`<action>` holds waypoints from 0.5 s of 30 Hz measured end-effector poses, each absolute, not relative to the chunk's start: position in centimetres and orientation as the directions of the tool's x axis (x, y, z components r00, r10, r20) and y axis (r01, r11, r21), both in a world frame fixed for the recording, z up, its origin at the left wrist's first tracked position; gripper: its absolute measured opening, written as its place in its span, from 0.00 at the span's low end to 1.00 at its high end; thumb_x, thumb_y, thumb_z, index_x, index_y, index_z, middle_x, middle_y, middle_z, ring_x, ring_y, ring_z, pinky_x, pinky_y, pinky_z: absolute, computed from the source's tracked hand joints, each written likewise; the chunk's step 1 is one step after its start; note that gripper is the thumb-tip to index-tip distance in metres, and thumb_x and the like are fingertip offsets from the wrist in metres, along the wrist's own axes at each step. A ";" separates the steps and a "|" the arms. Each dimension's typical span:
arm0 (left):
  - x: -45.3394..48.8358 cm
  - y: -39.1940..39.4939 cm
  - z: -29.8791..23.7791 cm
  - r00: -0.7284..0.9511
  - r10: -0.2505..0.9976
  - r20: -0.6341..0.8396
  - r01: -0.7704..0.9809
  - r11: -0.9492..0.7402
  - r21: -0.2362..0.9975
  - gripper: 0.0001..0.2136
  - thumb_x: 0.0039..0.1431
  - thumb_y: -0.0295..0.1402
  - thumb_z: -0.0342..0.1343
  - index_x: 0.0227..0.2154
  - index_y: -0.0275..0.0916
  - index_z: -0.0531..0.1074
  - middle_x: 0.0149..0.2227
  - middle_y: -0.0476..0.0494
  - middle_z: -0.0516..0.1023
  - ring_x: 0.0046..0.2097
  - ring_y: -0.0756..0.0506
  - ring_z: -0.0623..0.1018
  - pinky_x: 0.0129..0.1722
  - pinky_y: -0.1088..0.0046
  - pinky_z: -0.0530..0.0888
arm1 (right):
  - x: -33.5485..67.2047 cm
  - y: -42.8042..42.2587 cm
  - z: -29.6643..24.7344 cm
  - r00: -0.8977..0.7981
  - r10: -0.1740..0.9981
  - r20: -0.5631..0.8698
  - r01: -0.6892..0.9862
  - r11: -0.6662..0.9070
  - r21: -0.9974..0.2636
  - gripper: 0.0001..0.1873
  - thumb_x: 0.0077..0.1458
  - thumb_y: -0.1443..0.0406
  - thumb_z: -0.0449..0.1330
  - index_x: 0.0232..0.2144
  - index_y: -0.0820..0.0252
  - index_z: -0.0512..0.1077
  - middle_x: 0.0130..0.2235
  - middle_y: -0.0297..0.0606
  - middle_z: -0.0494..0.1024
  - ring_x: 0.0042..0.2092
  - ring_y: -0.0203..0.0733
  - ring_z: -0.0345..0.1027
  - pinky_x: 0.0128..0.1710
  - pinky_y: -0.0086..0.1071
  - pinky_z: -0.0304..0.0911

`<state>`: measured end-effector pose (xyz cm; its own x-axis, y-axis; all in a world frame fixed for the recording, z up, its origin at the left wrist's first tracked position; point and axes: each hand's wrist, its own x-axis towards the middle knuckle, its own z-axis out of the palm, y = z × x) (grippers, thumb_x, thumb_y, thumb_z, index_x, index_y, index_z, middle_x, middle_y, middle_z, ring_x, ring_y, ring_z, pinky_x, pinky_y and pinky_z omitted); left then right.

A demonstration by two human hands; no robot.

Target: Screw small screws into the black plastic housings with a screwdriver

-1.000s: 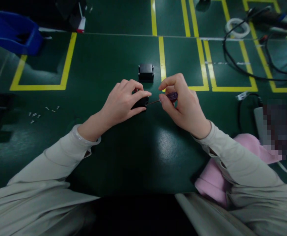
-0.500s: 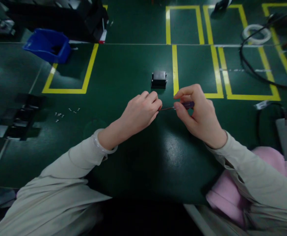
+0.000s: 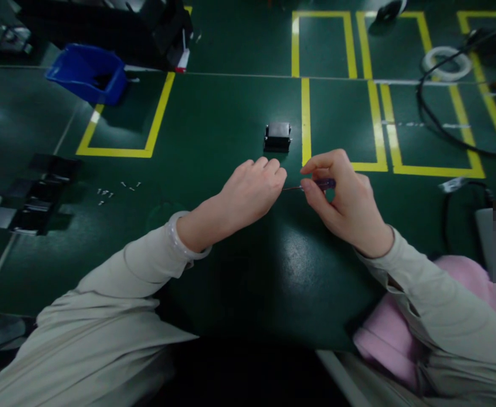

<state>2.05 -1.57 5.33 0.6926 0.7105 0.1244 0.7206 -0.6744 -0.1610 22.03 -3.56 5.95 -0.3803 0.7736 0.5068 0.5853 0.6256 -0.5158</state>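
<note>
Across a dark green tabletop (image 3: pixel 231 277), a purple-handled screwdriver (image 3: pixel 326 183) points left

From where I steer, my bare right hand (image 3: pixel 341 198) has thumb and fingers closed around the handle, and the thin metal shaft (image 3: pixel 290 187) runs leftward to the fingers of my bare left hand (image 3: pixel 251 189). That hand is curled, knuckles up, its back hiding the palm side, so I cannot tell whether it grips anything. The shaft's tip is lost to me at those fingers.

Just beyond the left hand, apart from it, a small black box-shaped part (image 3: pixel 277 137) with bright metal bits at its sides sits on the tabletop. To my left lie scattered small silvery screws (image 3: pixel 106 193) and, farther out, a cluster of glossy black pieces (image 3: pixel 39 200). Behind these stands an open blue plastic bin (image 3: pixel 87 73). At my right, a soft pink item (image 3: pixel 387 342) lies partly covered by the pale sleeve (image 3: pixel 434 288).
</note>
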 end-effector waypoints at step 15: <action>2.0 -1.7 5.2 0.697 0.706 0.127 0.716 -0.673 -0.185 0.07 0.69 0.27 0.47 0.39 0.35 0.69 0.38 0.39 0.75 0.39 0.40 0.75 0.35 0.64 0.65 | 22.0 -3.4 5.9 -0.381 0.776 0.502 0.577 0.624 -0.527 0.07 0.63 0.62 0.56 0.43 0.56 0.69 0.33 0.33 0.76 0.32 0.36 0.74 0.30 0.30 0.68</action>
<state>2.00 -1.67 5.15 0.6968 0.7059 0.1271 0.7158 -0.6734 -0.1848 22.01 -3.44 5.87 -0.3811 0.7762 0.5022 0.5766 0.6242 -0.5272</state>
